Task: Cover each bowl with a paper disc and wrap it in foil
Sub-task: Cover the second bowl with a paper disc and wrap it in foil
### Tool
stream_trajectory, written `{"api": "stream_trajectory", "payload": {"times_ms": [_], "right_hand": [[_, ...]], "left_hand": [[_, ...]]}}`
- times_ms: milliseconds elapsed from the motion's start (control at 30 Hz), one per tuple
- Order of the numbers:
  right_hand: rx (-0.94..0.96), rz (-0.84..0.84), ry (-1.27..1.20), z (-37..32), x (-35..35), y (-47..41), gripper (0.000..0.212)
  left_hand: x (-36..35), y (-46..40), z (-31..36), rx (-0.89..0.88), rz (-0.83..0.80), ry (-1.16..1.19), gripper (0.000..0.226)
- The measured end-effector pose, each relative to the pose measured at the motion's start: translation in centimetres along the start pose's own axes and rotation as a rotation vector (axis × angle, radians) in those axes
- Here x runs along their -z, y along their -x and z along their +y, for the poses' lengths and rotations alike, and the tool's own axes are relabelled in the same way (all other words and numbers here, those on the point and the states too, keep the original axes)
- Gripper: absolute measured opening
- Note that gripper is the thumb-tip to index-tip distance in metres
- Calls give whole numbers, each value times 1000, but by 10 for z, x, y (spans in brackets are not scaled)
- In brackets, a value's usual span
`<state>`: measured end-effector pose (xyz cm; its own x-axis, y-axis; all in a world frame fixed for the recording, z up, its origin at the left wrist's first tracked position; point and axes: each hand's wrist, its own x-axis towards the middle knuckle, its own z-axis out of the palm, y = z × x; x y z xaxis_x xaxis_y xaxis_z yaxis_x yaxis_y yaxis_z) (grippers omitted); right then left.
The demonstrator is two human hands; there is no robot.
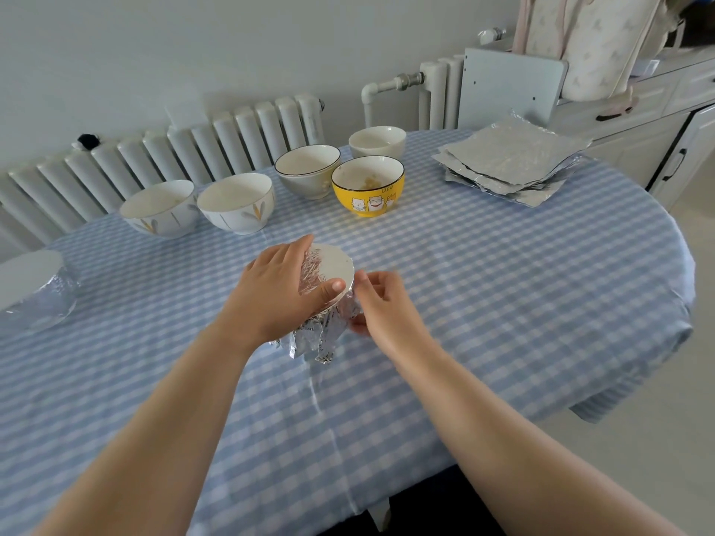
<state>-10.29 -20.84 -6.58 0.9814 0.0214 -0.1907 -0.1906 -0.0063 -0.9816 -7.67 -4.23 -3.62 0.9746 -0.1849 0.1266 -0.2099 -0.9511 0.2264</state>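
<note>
A bowl wrapped in crinkled foil (321,334) stands mid-table with a white paper disc (336,265) on top. My left hand (278,292) lies over the disc and the folded foil, thumb pressing near the disc's right edge. My right hand (381,303) curls its fingers on the foil at the bowl's right side. Several uncovered bowls line the far side: two white ones (160,206) (236,203), a grey one (307,170), a yellow cat bowl (367,185) and a cream one (377,141). A stack of foil sheets (510,160) lies at the far right.
Another foil-wrapped bowl with a disc (35,292) sits at the left edge. The blue checked tablecloth (503,284) covers the oval table. A radiator (174,148) runs behind the table, and cabinets (657,121) stand at the right.
</note>
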Motion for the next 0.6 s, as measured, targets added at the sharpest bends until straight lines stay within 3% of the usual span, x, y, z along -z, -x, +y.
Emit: {"api": "stream_trajectory", "payload": {"times_ms": [200, 367, 467, 600], "right_hand": [[-37, 59, -195, 0, -6, -10, 19], [76, 73, 13, -3, -11, -30, 20], [158, 102, 160, -5, -16, -31, 21], [194, 164, 172, -2, -18, -33, 26]], "left_hand": [[-3, 3, 15, 118, 26, -57, 112], [-10, -2, 29, 308, 72, -112, 112], [-13, -4, 28, 324, 89, -123, 109], [-14, -4, 26, 324, 96, -117, 106]]}}
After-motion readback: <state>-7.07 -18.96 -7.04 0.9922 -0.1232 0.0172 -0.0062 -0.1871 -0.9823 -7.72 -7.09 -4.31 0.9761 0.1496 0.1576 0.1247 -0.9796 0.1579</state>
